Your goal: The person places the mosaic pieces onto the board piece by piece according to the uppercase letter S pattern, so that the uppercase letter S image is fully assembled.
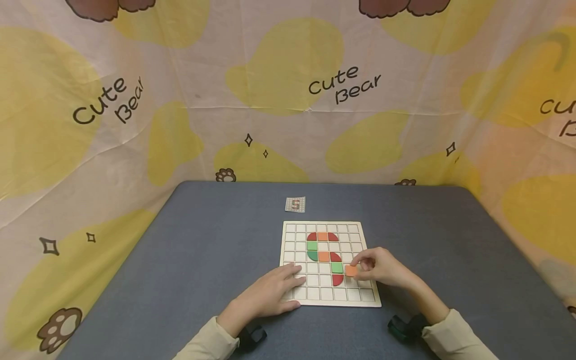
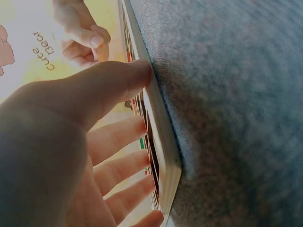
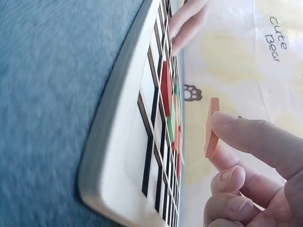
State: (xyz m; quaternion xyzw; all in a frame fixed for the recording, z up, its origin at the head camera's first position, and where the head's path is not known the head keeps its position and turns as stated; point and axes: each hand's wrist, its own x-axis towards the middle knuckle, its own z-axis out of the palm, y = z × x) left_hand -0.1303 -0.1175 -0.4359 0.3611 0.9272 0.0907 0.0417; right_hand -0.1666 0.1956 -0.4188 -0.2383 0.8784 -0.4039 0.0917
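Note:
A white gridded board lies on the table. My left hand rests on its near left corner with fingers spread; in the left wrist view the thumb touches the board's edge. My right hand pinches an orange square tile between thumb and finger. The right wrist view has this tile raised above the grid. Red rounded pieces, orange squares and green pieces sit in cells, forming a curved figure. Closest to the held tile are a green square and a red rounded piece.
Beyond the board lies a small card printed with a similar figure on a grid. The blue-grey table reaches back to a patterned cloth hanging behind and at both sides. Dark straps circle both wrists.

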